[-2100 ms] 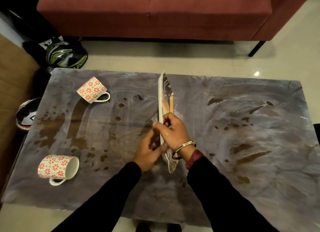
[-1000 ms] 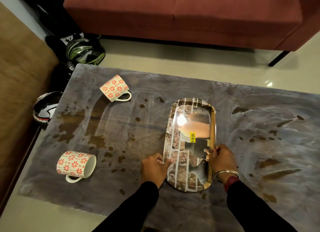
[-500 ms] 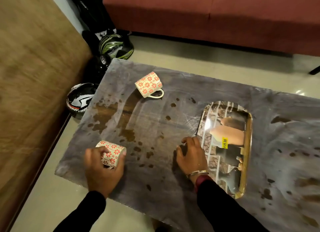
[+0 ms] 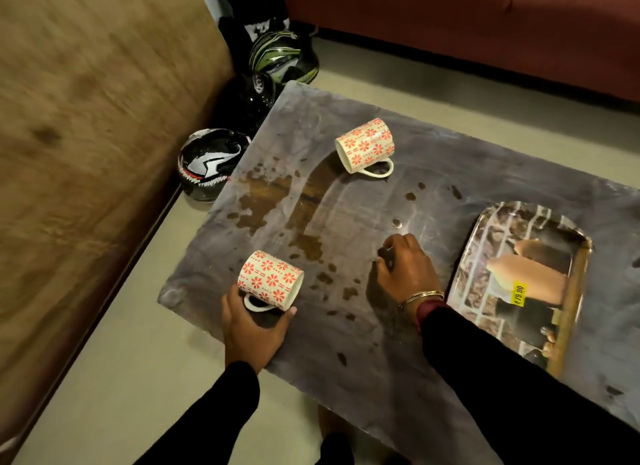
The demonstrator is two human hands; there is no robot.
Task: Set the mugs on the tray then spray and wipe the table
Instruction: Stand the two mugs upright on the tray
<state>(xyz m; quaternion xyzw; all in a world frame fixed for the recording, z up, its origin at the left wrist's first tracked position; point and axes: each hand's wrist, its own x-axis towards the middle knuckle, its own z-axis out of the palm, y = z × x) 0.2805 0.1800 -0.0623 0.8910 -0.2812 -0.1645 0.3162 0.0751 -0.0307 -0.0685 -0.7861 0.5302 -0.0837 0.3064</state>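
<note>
Brown spills [image 4: 273, 201] are spread on the table [image 4: 363, 353]. One mug [image 4: 270, 280] is held by the left hand [image 4: 252, 329]; the other mug [image 4: 365, 145] lies far off. The right hand [image 4: 408, 270] is rested beside the tray [image 4: 575, 312], fingers bent, holding nothing.

Low table [image 4: 363, 353], mottled grey top, brown spill puddle [image 4: 277, 201] and scattered drops across its left half. Far mug [image 4: 365, 145] lies on its side by the puddle. Printed tray [image 4: 519, 284] lies flat at right, yellow price sticker [image 4: 518, 293] on it.
</note>
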